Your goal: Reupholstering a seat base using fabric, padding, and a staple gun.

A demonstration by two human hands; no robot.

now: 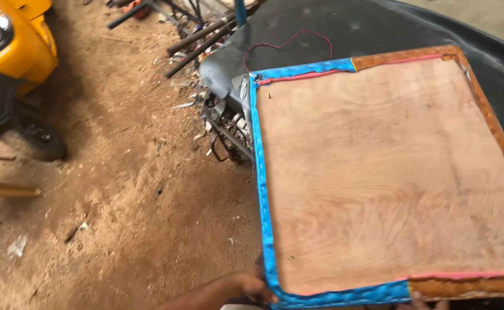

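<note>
A black sheet-covered surface (378, 26) (glossy) carries the blue-and-brown-edged plywood panel (389, 172).

A flat board (389, 172) lies on the counter (378, 28), filling the right of the view. A thin wire (286, 43) rests on the counter just behind the board's far left corner. Left of the counter lies the dirt floor (120, 189), with scrap metal (223, 132) against the counter's edge, rods (197, 40) behind that, and a vehicle (11, 51) at far left. The left hand (246, 287) touches the board's near left corner.

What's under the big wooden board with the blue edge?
The wooden board lies on a black sheet, seen past its far edge. A red cord sits there. The left hand grips the blue corner. Whatever is directly beneath is covered.
</note>
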